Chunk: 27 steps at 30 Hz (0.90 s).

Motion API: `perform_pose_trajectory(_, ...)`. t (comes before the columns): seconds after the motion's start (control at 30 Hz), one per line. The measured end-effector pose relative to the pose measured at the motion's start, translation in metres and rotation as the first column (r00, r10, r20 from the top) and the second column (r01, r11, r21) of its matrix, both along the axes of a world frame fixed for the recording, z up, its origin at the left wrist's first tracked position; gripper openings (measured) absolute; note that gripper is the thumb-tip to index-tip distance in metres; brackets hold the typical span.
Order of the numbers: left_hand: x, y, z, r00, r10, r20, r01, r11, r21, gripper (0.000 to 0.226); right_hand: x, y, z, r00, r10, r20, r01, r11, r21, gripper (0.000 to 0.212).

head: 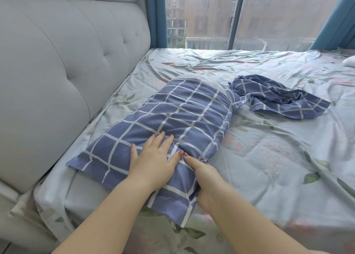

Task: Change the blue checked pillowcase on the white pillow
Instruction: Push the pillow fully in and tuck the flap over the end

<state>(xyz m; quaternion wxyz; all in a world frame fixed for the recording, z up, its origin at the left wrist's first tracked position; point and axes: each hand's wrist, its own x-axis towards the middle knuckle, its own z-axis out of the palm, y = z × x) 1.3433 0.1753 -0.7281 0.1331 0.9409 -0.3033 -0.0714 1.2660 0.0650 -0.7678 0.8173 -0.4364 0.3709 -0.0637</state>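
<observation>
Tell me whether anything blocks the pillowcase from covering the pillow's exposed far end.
Nothing visible blocks it. The white pillow pokes out of the pillowcase onto the sheet; the crumpled second pillowcase lies to the right, beside that end.

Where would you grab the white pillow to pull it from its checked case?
Probably take the white pillow by its bare far end, the only part poking out of the blue checked pillowcase. Come from the far side, pinching the rounded rim above and below; the rest is wrapped in cloth.
</observation>
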Motion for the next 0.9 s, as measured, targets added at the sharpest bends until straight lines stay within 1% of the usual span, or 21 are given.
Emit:
perform_pose_trajectory(0.03,0.004,-0.002,-0.001,1.0,-0.003,0.004,0.003,1.0,-0.001,0.059,-0.001,0.0,0.001,1.0,-0.003,0.005,0.003,1.0,0.005,0.047)
perform_pose_trajectory(0.1,0.01,-0.004,-0.001,0.999,-0.006,0.05,0.008,0.999,-0.037,0.055,0.001,-0.002,0.003,0.999,-0.032,0.003,0.032,0.999,-0.009,0.072)
perform_pose_trajectory(0.13,0.01,-0.005,-0.001,0.996,-0.004,0.085,0.01,0.998,-0.065,0.052,0.001,-0.005,0.004,0.998,-0.059,-0.005,0.059,0.998,-0.022,0.085)
perform_pose_trajectory(0.17,0.009,-0.005,-0.002,0.992,0.0,0.129,0.015,0.993,-0.118,0.049,0.003,-0.01,0.005,0.996,-0.088,-0.02,0.087,0.996,-0.032,0.092)
perform_pose_trajectory(0.2,0.006,-0.005,-0.001,0.983,0.004,0.183,0.034,0.978,-0.205,0.043,0.004,-0.017,0.006,0.993,-0.114,-0.036,0.112,0.993,-0.047,0.088)
perform_pose_trajectory(0.27,-0.001,-0.003,0.002,0.969,0.006,0.249,0.102,0.902,-0.42,0.025,0.007,-0.031,0.011,0.989,-0.14,-0.052,0.136,0.988,-0.074,0.064)
perform_pose_trajectory(0.3,-0.004,-0.002,0.005,0.971,-0.007,0.24,0.124,0.871,-0.475,0.015,0.009,-0.039,0.011,0.989,-0.138,-0.053,0.134,0.988,-0.08,0.055)
perform_pose_trajectory(0.33,-0.008,0.001,0.008,0.976,-0.041,0.214,0.141,0.865,-0.481,0.01,0.012,-0.045,0.012,0.989,-0.132,-0.065,0.126,0.988,-0.086,0.049)
perform_pose_trajectory(0.4,-0.019,0.005,0.012,0.984,-0.129,0.121,0.167,0.904,-0.393,0.018,0.017,-0.054,0.011,0.992,-0.111,-0.062,0.105,0.99,-0.091,0.042)
perform_pose_trajectory(0.43,-0.024,0.007,0.013,0.985,-0.154,0.077,0.171,0.93,-0.326,0.025,0.019,-0.056,0.011,0.993,-0.105,-0.054,0.1,0.991,-0.09,0.043)
perform_pose_trajectory(0.47,-0.03,0.008,0.012,0.986,-0.157,0.051,0.164,0.954,-0.252,0.037,0.021,-0.058,0.01,0.992,-0.111,-0.051,0.106,0.99,-0.095,0.046)
perform_pose_trajectory(0.5,-0.035,0.008,0.011,0.989,-0.143,0.047,0.149,0.973,-0.175,0.052,0.022,-0.06,0.008,0.992,-0.119,-0.048,0.114,0.989,-0.098,0.049)
perform_pose_trajectory(0.57,-0.047,0.004,0.01,0.989,-0.12,0.089,0.124,0.992,-0.04,0.079,0.025,-0.064,0.005,0.99,-0.135,-0.041,0.131,0.987,-0.097,0.05)
perform_pose_trajectory(0.63,-0.06,-0.001,0.007,0.984,-0.114,0.134,0.11,0.993,0.039,0.094,0.029,-0.068,0.005,0.988,-0.148,-0.037,0.145,0.987,-0.073,0.045)
perform_pose_trajectory(0.7,-0.071,-0.009,0.001,0.982,-0.12,0.145,0.107,0.99,0.092,0.107,0.035,-0.073,0.005,0.986,-0.161,-0.046,0.159,0.987,-0.035,0.039)
perform_pose_trajectory(0.77,-0.076,-0.016,-0.008,0.982,-0.124,0.145,0.098,0.98,0.172,0.113,0.039,-0.076,0.005,0.987,-0.157,-0.037,0.157,0.988,-0.007,0.042)
perform_pose_trajectory(0.83,-0.073,-0.022,-0.014,0.976,-0.13,0.174,0.094,0.975,0.202,0.108,0.041,-0.079,0.006,0.988,-0.152,-0.013,0.152,0.988,0.004,0.043)
perform_pose_trajectory(0.9,-0.061,-0.025,-0.02,0.97,-0.11,0.216,0.071,0.981,0.182,0.099,0.042,-0.081,0.008,0.987,-0.157,0.02,0.156,0.987,0.025,0.038)
